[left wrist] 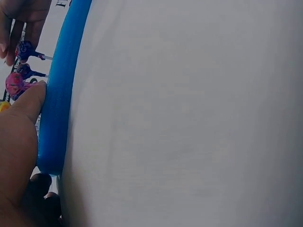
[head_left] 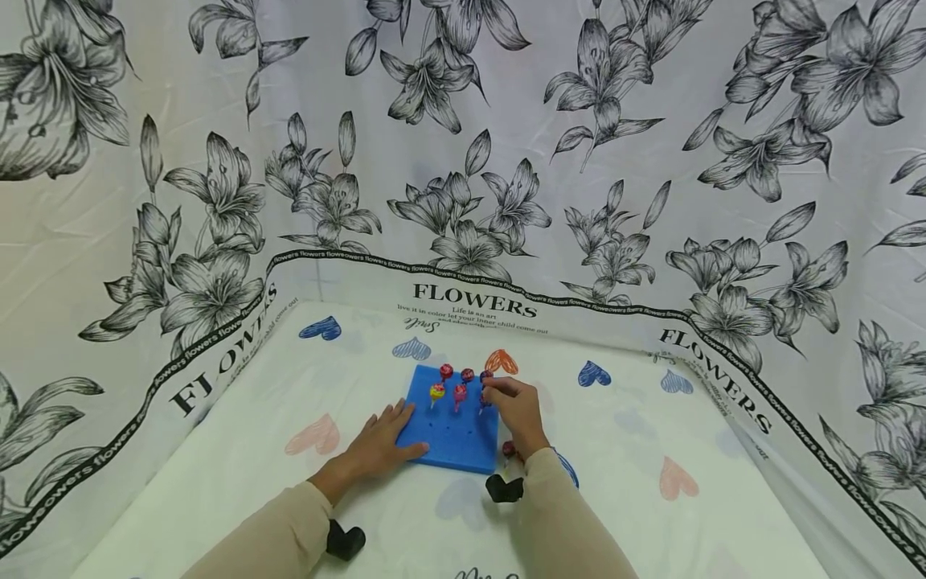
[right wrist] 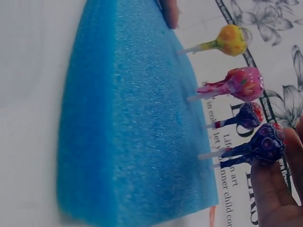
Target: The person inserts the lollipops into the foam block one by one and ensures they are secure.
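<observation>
A: Start at the left side of the blue foam block (head_left: 463, 449).

B: The left hand (head_left: 383, 441) lies against the block's left edge, thumb over its near part. Grip released; fingers straight.

A: What stands in the block?

B: Upright lollipops, in two rows across its far half. At its left, a yellow lollipop (head_left: 437, 392) in the nearer row, a red lollipop (head_left: 446, 371) behind. At its middle, a pink lollipop (head_left: 460, 392), with a dark middle lollipop (head_left: 467, 375) behind. Toward its right edge, a near-row dark lollipop (head_left: 484, 399). Small holes show in the block's nearer half.

A: And the right hand (head_left: 519, 408)?

B: Over the block's right edge, fingers curled. Grip grasping the corner lollipop (head_left: 487, 373), at the block's far right; the fingertips partly cover it.

A: Anything outside the block?

B: One loose lollipop (head_left: 509, 448), just beside the block's right edge on the cloth-covered counter (head_left: 615, 482), partly hidden by the right wrist.
</observation>
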Tool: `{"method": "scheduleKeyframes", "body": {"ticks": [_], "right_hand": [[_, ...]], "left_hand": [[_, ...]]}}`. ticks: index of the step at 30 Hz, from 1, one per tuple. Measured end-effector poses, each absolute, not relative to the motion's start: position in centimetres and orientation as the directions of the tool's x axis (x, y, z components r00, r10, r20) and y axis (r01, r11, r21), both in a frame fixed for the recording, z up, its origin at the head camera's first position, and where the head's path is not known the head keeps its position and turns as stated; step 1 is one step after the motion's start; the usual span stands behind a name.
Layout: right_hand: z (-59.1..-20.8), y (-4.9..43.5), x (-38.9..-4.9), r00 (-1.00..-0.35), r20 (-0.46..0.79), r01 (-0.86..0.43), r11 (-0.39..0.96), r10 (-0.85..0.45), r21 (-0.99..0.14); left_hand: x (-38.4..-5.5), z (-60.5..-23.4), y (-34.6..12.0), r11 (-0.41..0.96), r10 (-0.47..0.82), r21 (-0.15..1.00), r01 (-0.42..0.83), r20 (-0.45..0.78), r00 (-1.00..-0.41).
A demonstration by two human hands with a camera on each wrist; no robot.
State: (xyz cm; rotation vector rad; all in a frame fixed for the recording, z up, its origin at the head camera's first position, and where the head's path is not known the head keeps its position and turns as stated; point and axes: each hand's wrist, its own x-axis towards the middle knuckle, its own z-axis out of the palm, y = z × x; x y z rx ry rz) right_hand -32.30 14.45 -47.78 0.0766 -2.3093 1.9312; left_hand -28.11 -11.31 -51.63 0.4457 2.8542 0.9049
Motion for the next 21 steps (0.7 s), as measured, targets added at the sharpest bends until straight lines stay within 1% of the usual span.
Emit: {"method": "scheduleKeyframes", "body": {"ticks": [9,21], "right_hand": [[-45.9,15.3,-31.9,-0.983,0.169,-0.155,0.18,0.067,-0.971],[-41.1,17.3,-30.4,-0.937,0.35,-0.348,0.1,0.008,-0.932]], "left_hand": [[-28.2,-51.5,-11.4,0.786,0.315,0.57,0.24,-0.035,-0.948],[-28.2,-51.6,-11.5,0.789,0.32,0.562,0.25,-0.027,-0.947]]}}
